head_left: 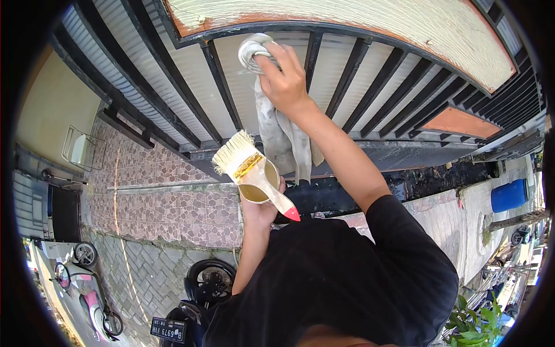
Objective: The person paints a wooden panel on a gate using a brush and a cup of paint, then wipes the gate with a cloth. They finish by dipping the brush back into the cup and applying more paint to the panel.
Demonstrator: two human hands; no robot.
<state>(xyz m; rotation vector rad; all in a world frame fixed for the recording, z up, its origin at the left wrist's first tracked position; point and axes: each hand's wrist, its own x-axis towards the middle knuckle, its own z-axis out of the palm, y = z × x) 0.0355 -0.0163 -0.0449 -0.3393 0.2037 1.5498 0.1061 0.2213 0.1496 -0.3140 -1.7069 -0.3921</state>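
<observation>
My right hand (pixel 284 81) is raised against the black metal gate (pixel 315 58), with its fingers closed on a crumpled grey-white rag (pixel 272 124). The rag is bunched at the top and its long ends hang down. Lower and to the left, my left hand (pixel 260 214) is wrapped round a small open can (pixel 250 194), seen from above. A wide paintbrush (pixel 267 188) with pale, splayed bristles and a red-tipped handle lies across the can's mouth. The brush covers part of the can's inside, and the can hides some of my left fingers.
A cream panel (pixel 370 26) with an orange-brown border is fixed on the gate. Below runs a dark drain (pixel 329 194) beside stone-patterned paving (pixel 167 214). A black motorcycle (pixel 208 283) stands at lower left, a scooter (pixel 95 306) farther left, a blue barrel (pixel 510 195) at right.
</observation>
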